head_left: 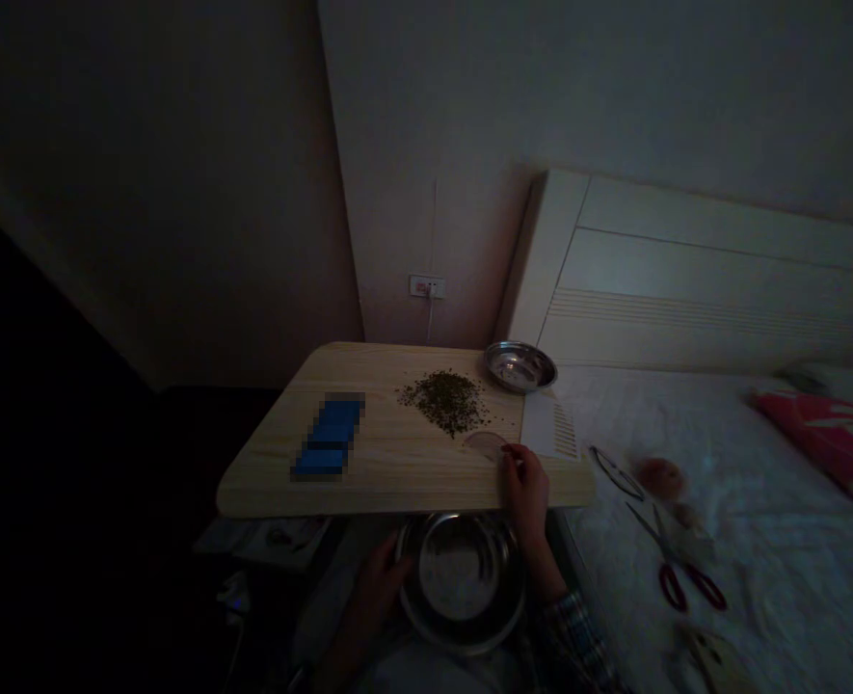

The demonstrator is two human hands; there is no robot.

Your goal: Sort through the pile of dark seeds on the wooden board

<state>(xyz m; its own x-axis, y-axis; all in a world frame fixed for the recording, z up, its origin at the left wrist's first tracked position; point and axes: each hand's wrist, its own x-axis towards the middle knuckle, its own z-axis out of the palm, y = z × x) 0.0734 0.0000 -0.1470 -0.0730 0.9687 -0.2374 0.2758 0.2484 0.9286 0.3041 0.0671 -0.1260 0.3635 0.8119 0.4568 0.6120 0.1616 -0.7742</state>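
A loose heap of small dark greenish bits (pixel 449 399), too small to name, lies spread on a light wooden tabletop (pixel 386 487). My right hand (pixel 526 487) rests near the front edge, its fingers pinching a thin, see-through piece with a curved edge (pixel 485 443) just below the heap. Under the table's edge, a round metal basin (pixel 459 575) sits in front of my body. My left hand (pixel 383 578) grips that basin by its left rim; shadow hides part of the fingers.
A shallow metal bowl (pixel 519 366) stands at the table's back right, beside a white slotted sheet (pixel 548 427). A blurred-out blue item (pixel 331 436) lies on the left. On the bed to the right are red-handled scissors (pixel 676 559) and a pink cushion (pixel 823 443).
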